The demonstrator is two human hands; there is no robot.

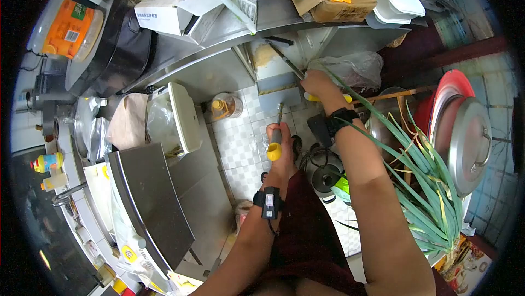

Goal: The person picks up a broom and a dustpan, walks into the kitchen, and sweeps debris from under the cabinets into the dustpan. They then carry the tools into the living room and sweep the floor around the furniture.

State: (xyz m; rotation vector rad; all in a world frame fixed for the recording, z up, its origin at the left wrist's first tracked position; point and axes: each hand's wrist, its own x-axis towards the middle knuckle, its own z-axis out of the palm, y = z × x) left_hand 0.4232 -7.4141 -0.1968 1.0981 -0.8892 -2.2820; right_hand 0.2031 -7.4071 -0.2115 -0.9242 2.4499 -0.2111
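Note:
My left hand (280, 144) is closed around the yellow-ended handle of a grey dustpan (279, 98), which lies on the tiled floor at the opening below the metal counter. My right hand (321, 85) grips a thin dark rod (287, 62) that reaches under the counter to a black head. A yellow handle part shows beside this hand. Yellowish debris (264, 55) lies on the surface under the counter, just beyond the dustpan.
A bottle with a yellow handle (225, 106) stands left of the dustpan. Long green onions (426, 192) and a lidded pot (469, 145) are at the right. A clear plastic bag (355, 70) sits below the counter. A dark-topped cabinet (147, 197) stands at the left.

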